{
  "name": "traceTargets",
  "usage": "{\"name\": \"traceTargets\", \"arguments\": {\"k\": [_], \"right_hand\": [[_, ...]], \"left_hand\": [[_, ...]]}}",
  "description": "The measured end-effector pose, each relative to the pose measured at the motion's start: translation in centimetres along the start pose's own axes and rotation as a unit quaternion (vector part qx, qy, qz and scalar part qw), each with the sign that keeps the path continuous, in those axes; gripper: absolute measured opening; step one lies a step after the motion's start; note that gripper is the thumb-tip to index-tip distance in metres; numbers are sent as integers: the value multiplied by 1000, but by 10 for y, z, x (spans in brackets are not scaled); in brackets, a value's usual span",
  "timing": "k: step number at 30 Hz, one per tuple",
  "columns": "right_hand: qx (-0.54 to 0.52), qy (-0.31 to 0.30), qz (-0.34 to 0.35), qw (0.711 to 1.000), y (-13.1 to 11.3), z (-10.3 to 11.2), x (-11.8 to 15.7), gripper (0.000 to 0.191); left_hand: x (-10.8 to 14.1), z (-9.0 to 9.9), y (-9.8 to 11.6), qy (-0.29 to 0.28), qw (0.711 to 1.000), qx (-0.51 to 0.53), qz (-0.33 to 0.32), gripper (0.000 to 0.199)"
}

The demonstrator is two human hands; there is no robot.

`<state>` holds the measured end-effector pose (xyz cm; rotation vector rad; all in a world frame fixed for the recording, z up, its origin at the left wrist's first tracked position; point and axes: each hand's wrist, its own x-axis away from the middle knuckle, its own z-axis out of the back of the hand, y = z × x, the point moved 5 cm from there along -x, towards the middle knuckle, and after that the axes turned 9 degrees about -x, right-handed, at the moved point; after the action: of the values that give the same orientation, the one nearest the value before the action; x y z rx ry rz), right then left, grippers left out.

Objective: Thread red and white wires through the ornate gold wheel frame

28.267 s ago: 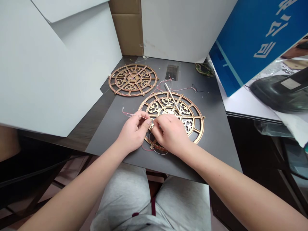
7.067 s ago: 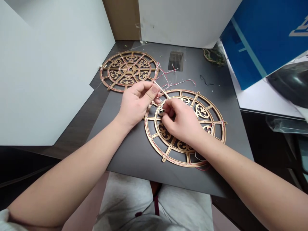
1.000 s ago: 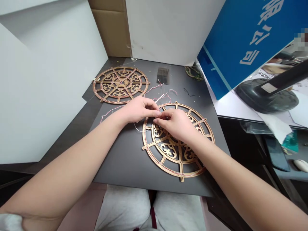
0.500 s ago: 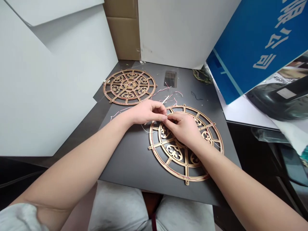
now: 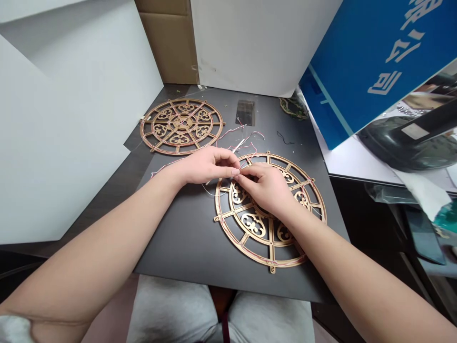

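My left hand [image 5: 212,164] and my right hand [image 5: 266,186] meet with their fingertips pinched together, over the upper left rim of the nearer wooden wheel [image 5: 253,225]. Thin red and white wire [image 5: 254,148] runs down to the pinched fingers; its end between them is hidden. The wheel is a flat, round openwork frame with spokes and scrolled cut-outs, and red wire lies along its rings. My right hand and forearm cover part of it. Beside my left fingers lies a slim white stick-like tool [image 5: 238,145], partly hidden behind the hand.
A second wooden wheel [image 5: 182,146] lies at the back left of the dark board [image 5: 171,238]. Behind it are a dark rectangular patch [image 5: 245,113], a dark thread [image 5: 284,139] and a coil of greenish strands [image 5: 293,108]. White panels [image 5: 257,47] and a blue sign [image 5: 357,71] stand around.
The whole view has shifted, so the board and wheels sit slightly further left. Both hands keep their fingertips together at nearly the same spot over the nearer wheel.
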<state>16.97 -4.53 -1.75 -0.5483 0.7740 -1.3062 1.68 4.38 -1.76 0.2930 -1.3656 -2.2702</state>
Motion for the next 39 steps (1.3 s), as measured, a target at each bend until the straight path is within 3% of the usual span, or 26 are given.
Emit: {"name": "traceTargets", "arguments": {"k": [10,13,16,21,29,39], "right_hand": [[-10,-3,17,1000,0,0,0,15],[-7,0,11,1000,1,0,0,13],[-1,4,10,1000,2,1,0,16],[26,5,6,1000,4,0,0,18],[63,22,-9,998,-2,-6,-5,17],[3,73,-49,996,8,-7,-5,15]], "left_hand": [[-1,-1,5,39,998,-45,1,30],[0,7,4,58,990,-126,-1,31],[2,7,6,7,972,-233,-15,39],[5,2,5,-57,961,-270,-7,67],[1,-3,-1,-92,949,-300,-28,54],[0,-3,1,-96,949,-299,-11,57]]}}
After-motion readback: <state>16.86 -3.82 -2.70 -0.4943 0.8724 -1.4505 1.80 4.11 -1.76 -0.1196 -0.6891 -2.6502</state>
